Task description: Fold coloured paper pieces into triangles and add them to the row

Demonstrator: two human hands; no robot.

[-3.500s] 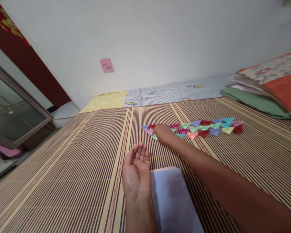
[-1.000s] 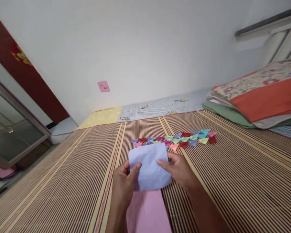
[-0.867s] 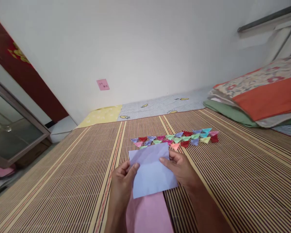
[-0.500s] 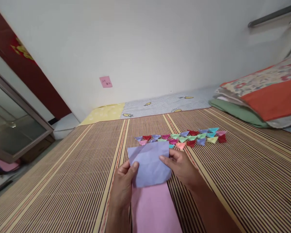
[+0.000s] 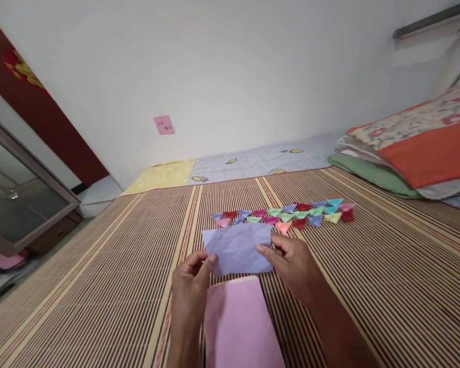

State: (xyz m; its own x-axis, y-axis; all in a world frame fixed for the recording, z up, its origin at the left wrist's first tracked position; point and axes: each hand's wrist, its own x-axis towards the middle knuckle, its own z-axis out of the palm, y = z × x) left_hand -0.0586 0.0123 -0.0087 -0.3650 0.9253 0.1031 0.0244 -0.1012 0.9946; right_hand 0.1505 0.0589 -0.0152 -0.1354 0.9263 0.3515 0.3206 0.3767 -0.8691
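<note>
Between my hands is a creased sheet of lavender paper (image 5: 239, 249), raised above the striped mat. My left hand (image 5: 193, 276) pinches its left edge, thumb in front. My right hand (image 5: 291, 260) grips the right edge the same way, with the fingers behind the sheet. Below it lies a pink rectangular pad or stack of paper (image 5: 241, 322), its far edge showing. Beyond the sheet, several small folded paper triangles (image 5: 299, 215) in red, green, blue, pink and yellow lie in rows; the lavender sheet hides part of the nearest ones.
The striped mat (image 5: 107, 276) spreads over the bed up to a patterned sheet (image 5: 249, 163) along the white wall. Folded bedding (image 5: 417, 158) is piled at the right. A pink note (image 5: 164, 124) is stuck on the wall. A framed glass panel (image 5: 19, 189) stands at the left.
The lavender sheet's lower edge has risen and it looks shallower, uncovering the far edge of the pink pad. Both hands keep hold of it. The view has shifted slightly.
</note>
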